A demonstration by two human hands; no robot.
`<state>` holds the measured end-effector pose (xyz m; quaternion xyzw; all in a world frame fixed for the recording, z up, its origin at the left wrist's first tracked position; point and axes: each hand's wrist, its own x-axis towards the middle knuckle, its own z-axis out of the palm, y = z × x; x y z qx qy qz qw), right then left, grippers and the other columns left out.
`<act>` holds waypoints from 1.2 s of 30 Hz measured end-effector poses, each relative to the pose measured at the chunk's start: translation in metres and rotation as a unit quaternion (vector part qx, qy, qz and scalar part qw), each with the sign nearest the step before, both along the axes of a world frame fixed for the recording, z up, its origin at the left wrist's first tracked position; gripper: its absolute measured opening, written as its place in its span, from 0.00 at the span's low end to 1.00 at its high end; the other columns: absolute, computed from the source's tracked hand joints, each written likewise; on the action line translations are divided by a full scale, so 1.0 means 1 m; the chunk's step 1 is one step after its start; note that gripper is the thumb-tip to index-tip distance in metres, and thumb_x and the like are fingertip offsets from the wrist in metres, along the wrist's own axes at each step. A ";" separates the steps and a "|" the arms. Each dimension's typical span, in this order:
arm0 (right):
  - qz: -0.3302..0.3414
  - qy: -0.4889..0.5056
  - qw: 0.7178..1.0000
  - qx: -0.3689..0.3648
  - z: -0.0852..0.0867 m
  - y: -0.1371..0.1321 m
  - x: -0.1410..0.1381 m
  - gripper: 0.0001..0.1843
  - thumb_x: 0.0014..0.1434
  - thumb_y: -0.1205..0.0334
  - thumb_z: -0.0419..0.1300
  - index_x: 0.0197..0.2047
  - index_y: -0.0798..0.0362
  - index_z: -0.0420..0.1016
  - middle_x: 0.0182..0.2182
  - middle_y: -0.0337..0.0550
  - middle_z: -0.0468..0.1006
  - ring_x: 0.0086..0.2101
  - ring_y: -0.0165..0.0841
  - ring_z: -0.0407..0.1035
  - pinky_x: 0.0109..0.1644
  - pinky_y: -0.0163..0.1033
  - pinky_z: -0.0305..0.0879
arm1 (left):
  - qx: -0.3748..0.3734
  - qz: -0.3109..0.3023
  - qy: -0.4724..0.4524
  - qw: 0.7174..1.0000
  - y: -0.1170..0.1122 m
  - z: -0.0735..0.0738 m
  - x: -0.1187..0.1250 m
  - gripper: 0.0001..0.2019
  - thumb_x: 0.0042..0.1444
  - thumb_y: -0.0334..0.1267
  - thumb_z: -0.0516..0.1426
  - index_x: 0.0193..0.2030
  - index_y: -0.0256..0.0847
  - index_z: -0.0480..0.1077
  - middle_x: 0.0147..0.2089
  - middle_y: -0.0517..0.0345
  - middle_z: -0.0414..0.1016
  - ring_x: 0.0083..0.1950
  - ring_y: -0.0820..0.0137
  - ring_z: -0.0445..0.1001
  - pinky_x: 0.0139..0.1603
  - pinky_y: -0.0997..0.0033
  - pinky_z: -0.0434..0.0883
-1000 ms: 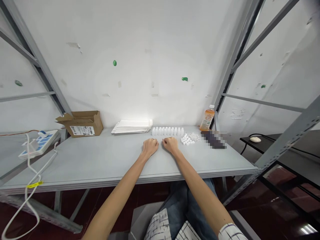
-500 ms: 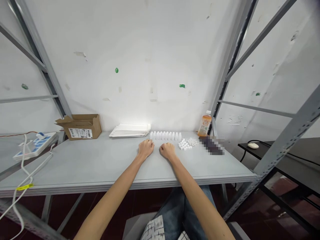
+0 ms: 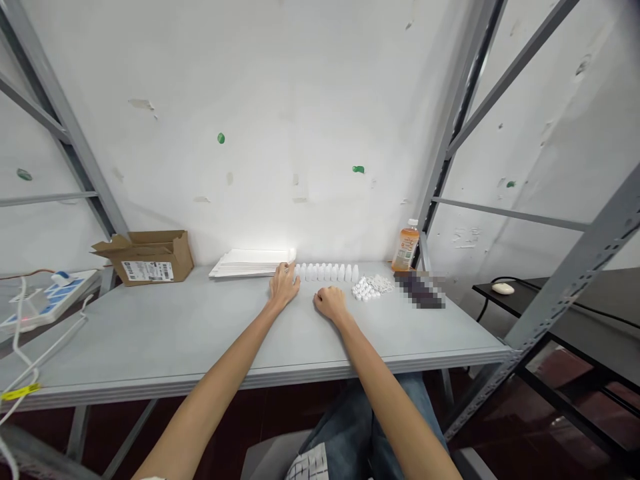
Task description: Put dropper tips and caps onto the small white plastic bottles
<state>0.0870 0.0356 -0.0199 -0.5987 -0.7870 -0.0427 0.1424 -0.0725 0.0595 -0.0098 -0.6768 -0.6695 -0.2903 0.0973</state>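
Observation:
My left hand (image 3: 285, 285) is open at the left end of a row of small white bottles (image 3: 327, 272), its fingers reaching out toward the row and the front corner of a stack of white flat sheets (image 3: 254, 261). Whether its fingertips touch a bottle I cannot tell. Resting on the grey table (image 3: 200, 333) as a fist is my right hand (image 3: 331, 301), just in front of the bottles, with nothing visible in it. To its right lies a pile of small white caps (image 3: 365, 289), and beside them a heap of small whitish pieces (image 3: 383, 284).
An open cardboard box (image 3: 150, 257) stands at the back left. At the back right is a bottle of orange liquid (image 3: 406, 245), with a blurred dark item (image 3: 421, 289) before it. A power strip (image 3: 55, 293) with white cables lies far left. Metal posts (image 3: 450, 147) frame the table.
My left hand has opened from a fist and moved forward to the bottles' left end. The right fist stays in place. The view has shifted slightly.

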 end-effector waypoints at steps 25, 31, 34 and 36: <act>0.013 0.157 0.960 0.231 0.018 0.008 0.033 0.22 0.67 0.58 0.45 0.29 0.55 0.74 0.28 0.45 0.75 0.25 0.28 0.64 0.28 0.34 0.47 | 0.015 0.012 -0.123 0.992 -0.005 -0.005 -0.011 0.08 0.57 0.39 0.54 0.43 0.46 0.69 0.41 0.60 0.78 0.40 0.66 0.75 0.37 0.71 0.63; -0.153 0.215 0.911 0.318 0.017 0.029 0.124 0.14 0.63 0.61 0.51 0.36 0.56 0.76 0.33 0.46 0.75 0.29 0.31 0.66 0.31 0.34 0.52 | 0.003 -0.038 -0.168 0.985 0.004 -0.006 -0.021 0.18 0.52 0.36 0.57 0.51 0.43 0.68 0.45 0.56 0.77 0.33 0.70 0.73 0.41 0.71 0.67; -0.287 0.214 0.901 0.244 0.012 0.032 0.154 0.14 0.61 0.60 0.54 0.45 0.54 0.76 0.41 0.49 0.74 0.33 0.34 0.69 0.33 0.35 0.55 | -0.020 -0.031 -0.192 0.981 0.011 -0.005 -0.025 0.15 0.51 0.38 0.58 0.46 0.40 0.72 0.44 0.55 0.77 0.34 0.70 0.75 0.42 0.71 0.68; -0.339 0.213 0.900 0.174 0.010 0.031 0.161 0.16 0.60 0.58 0.55 0.47 0.54 0.77 0.43 0.53 0.73 0.36 0.38 0.71 0.36 0.38 0.59 | -0.031 -0.031 -0.193 0.980 0.014 -0.005 -0.026 0.12 0.50 0.39 0.58 0.41 0.39 0.73 0.42 0.55 0.78 0.35 0.68 0.76 0.43 0.71 0.67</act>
